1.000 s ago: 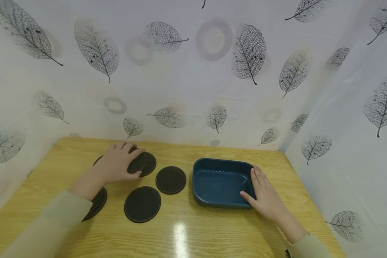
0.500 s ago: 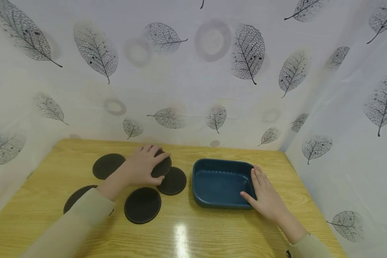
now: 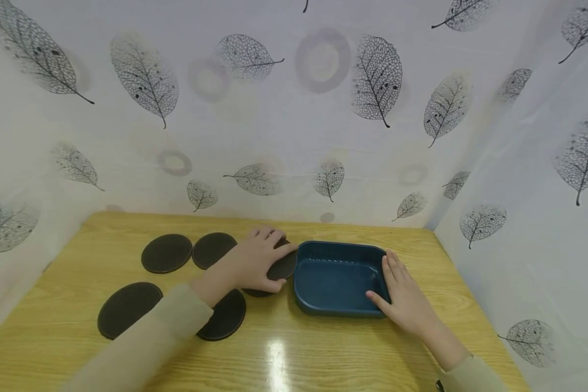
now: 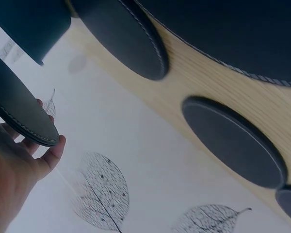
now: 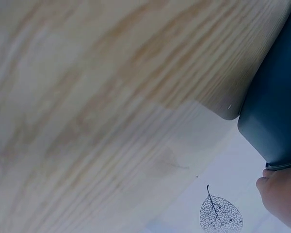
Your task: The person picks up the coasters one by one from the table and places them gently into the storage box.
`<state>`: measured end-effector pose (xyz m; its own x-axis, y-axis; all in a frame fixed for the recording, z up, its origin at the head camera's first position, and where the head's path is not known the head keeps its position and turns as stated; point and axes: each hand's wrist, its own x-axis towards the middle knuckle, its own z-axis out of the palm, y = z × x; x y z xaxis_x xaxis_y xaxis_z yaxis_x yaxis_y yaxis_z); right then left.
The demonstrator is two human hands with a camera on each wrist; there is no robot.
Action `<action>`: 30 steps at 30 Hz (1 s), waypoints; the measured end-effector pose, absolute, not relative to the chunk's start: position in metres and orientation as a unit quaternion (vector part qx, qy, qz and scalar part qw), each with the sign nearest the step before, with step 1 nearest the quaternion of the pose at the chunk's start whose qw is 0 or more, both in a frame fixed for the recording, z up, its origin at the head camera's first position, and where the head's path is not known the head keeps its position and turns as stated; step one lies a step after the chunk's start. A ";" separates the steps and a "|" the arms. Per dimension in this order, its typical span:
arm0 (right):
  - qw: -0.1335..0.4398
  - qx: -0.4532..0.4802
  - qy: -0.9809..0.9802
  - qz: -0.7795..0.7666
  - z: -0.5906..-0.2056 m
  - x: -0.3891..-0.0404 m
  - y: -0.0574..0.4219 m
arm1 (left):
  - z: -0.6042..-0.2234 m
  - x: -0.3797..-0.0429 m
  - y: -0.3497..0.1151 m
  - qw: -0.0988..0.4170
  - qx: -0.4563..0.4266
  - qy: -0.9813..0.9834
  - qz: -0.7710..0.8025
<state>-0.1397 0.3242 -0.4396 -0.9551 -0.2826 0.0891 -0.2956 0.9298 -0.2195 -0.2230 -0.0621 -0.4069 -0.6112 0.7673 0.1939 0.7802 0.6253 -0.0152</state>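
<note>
My left hand [image 3: 257, 258] holds a round dark leather coaster [image 3: 284, 261] by its edge, raised beside the left rim of the blue baking dish [image 3: 340, 310]. White stitching runs along the rim of the held coaster [image 4: 24, 107] in the left wrist view. Partly hidden below that hand, another coaster [image 3: 258, 292] lies on the table. On the dish's right side, my right hand [image 3: 404, 299] holds the wall, its thumb over the inside and its fingers along the outer edge. In the right wrist view only part of the hand [image 5: 283, 194] shows against the dish [image 5: 276, 107].
Several more coasters lie flat on the wooden table [image 3: 353, 354]: two at the back left [image 3: 166, 253], one at the front left [image 3: 127, 307] and one under the left sleeve [image 3: 227, 316]. A leaf-printed sheet [image 3: 284, 125] encloses the back and sides.
My left hand has carried the coaster rightwards from the back-left group to the dish's left edge. The right hand and the dish have stayed in place.
</note>
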 end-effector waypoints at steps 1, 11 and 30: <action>0.025 0.145 -0.982 0.117 -0.440 -0.140 0.324 | -0.407 -0.222 -0.058 0.089 -0.435 -0.895 -0.032; 0.028 0.147 -0.982 0.114 -0.438 -0.140 0.324 | -0.405 -0.214 -0.014 0.071 -0.461 -0.884 -0.034; 0.038 0.152 -0.981 0.114 -0.440 -0.141 0.325 | -0.423 -0.215 0.049 0.043 -0.460 -0.886 0.036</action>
